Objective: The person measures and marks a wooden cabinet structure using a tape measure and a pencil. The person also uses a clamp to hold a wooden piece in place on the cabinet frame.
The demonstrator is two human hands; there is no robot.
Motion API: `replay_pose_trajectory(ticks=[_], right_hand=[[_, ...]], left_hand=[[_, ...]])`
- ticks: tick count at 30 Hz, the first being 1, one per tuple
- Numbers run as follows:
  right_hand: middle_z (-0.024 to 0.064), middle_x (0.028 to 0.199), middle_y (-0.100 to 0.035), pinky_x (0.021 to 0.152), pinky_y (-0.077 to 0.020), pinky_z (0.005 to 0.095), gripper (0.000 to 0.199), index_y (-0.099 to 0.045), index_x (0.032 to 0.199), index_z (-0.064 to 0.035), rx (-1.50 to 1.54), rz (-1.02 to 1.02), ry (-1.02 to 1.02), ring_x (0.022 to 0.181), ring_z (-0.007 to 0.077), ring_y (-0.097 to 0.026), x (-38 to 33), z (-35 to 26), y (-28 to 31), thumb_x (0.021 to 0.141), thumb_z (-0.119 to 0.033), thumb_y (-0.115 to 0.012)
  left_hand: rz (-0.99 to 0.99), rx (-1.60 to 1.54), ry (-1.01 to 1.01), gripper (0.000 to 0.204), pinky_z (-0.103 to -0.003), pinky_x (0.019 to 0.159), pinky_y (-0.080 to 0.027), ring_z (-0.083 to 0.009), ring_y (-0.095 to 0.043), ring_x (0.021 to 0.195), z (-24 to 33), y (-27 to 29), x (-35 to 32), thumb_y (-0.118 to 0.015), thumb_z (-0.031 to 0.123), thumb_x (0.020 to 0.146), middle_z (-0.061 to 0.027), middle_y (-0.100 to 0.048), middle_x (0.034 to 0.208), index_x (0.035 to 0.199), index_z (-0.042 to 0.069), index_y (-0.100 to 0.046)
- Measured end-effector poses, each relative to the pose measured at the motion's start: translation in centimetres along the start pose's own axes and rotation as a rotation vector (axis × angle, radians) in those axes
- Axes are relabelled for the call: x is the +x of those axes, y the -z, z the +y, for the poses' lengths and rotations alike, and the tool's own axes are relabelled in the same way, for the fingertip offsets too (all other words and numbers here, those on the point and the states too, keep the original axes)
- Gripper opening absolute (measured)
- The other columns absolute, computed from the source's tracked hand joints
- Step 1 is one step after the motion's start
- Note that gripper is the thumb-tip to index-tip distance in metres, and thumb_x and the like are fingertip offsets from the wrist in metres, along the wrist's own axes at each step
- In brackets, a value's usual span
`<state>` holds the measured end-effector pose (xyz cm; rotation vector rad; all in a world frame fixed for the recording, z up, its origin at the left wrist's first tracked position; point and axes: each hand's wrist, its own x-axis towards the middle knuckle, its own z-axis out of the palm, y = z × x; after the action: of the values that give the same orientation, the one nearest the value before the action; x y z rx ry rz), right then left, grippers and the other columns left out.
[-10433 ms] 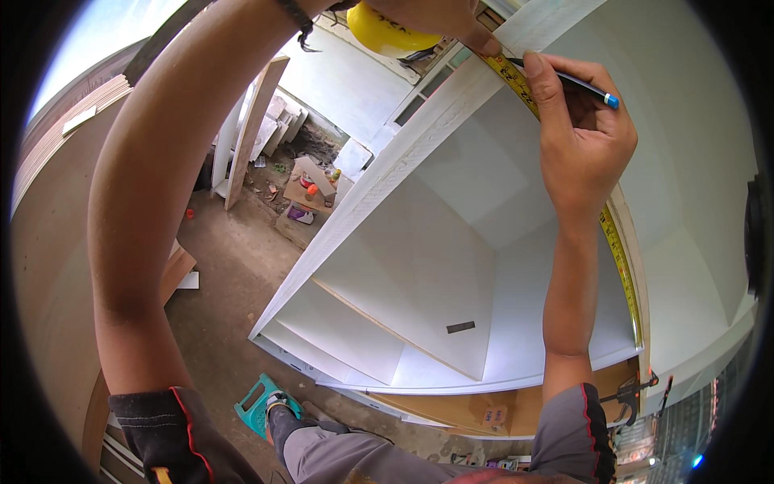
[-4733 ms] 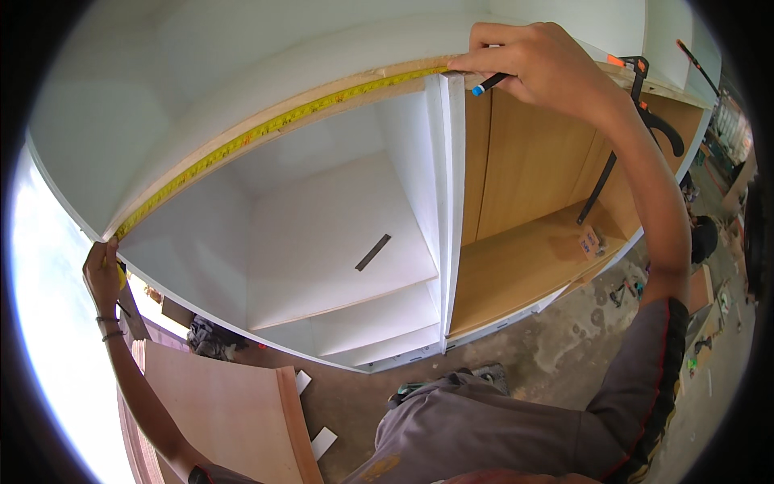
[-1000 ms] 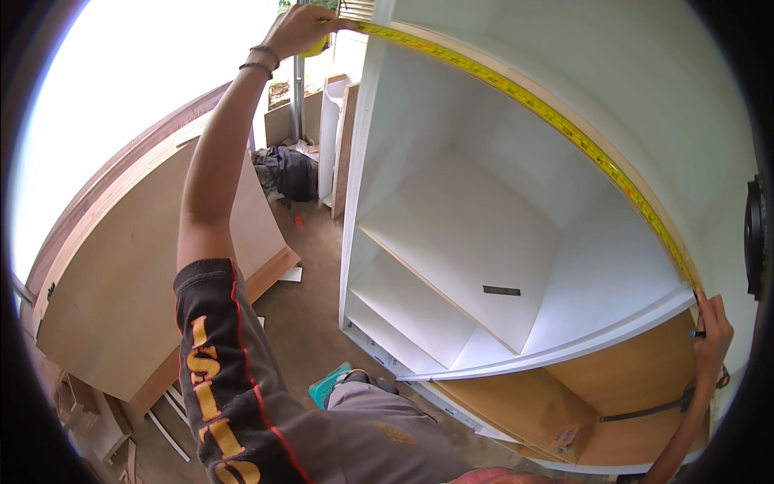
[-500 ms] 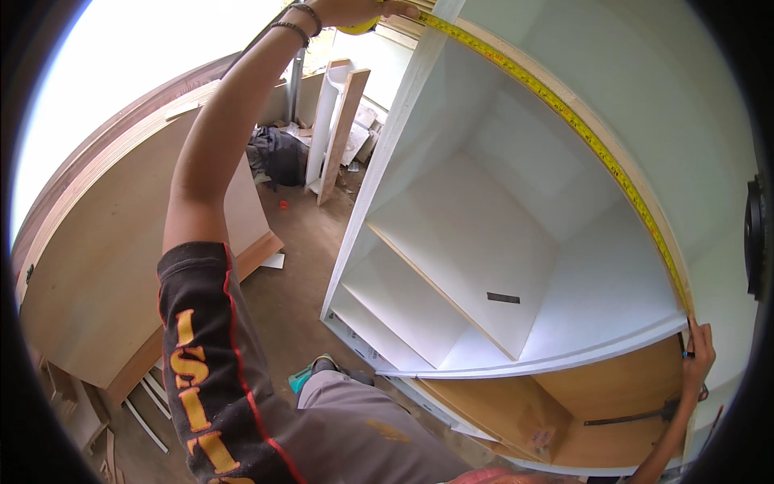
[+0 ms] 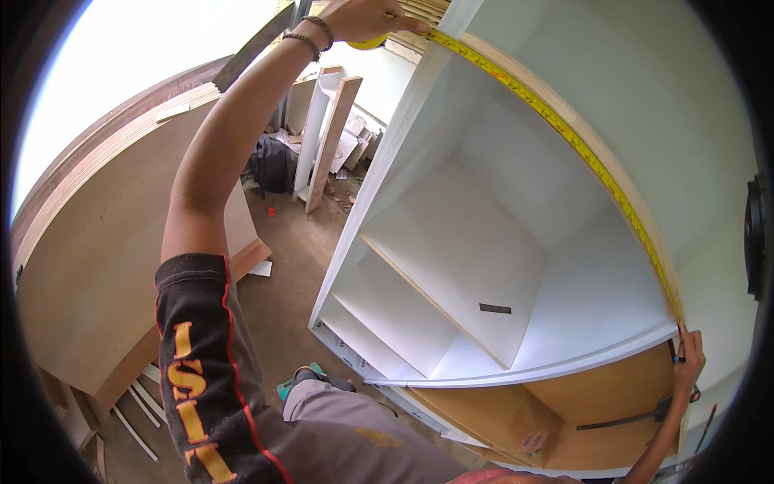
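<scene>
At the top, my left hand (image 5: 359, 19) is closed around the yellow case of a tape measure (image 5: 369, 43), its finger lying along the blade. The yellow tape blade (image 5: 567, 134) stretches along the top edge of a white cabinet (image 5: 500, 379), from its left upright to the right corner. There, at lower right, my right hand (image 5: 688, 360) pinches the blade's far end against the cabinet corner. Bare white shelves and partitions show inside the cabinet, with a small dark strip (image 5: 495, 308) on one panel. The tape case is partly hidden by my left fingers.
A wood-coloured cabinet (image 5: 484, 407) adjoins below, with a dark bar-shaped tool (image 5: 621, 421) in it. Large plywood sheets (image 5: 97, 258) stand at left. Boards (image 5: 334, 137), a black bag (image 5: 272, 164) and scraps lie beyond on the floor. White strips (image 5: 135, 427) lie at lower left.
The view has shifted a little, so the cabinet and floor sit slightly left and lower. Both hands keep their hold on the tape, which stays stretched along the same edge.
</scene>
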<state>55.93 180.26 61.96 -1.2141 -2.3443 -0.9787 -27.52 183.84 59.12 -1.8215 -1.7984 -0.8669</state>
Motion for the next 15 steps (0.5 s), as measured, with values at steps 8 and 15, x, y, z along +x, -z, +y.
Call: replay_pose_trajectory(ticks=[8,15], right_hand=[[0.0124,0.085,-0.048,0.061,-0.0416,0.0291,0.057,-0.068,0.132,-0.0066,-0.023,-0.011,0.005,0.071,0.0247,-0.055,0.1,0.2,-0.1,0.085,0.020,-0.051],[0.0120,0.085,-0.050,0.061,-0.0424,0.0305,0.055,-0.068,0.132,-0.0047,-0.018,0.028,0.054,0.070,0.0241,-0.055,0.5,-0.4,-0.3,0.086,0.020,-0.051]], left_hand=[[0.109,0.140,-0.241,0.026,-0.042,0.050,-0.048,-0.0271,-0.059,0.052,-2.8,-2.2,1.5,-0.055,0.037,0.103,-0.0121,-0.063,0.065,0.104,0.027,-0.079],[0.192,0.355,-0.517,0.025,-0.041,0.050,-0.049,-0.0247,-0.060,0.053,-3.4,-2.1,1.2,-0.055,0.030,0.103,-0.0087,-0.060,0.065,0.113,0.036,-0.077]])
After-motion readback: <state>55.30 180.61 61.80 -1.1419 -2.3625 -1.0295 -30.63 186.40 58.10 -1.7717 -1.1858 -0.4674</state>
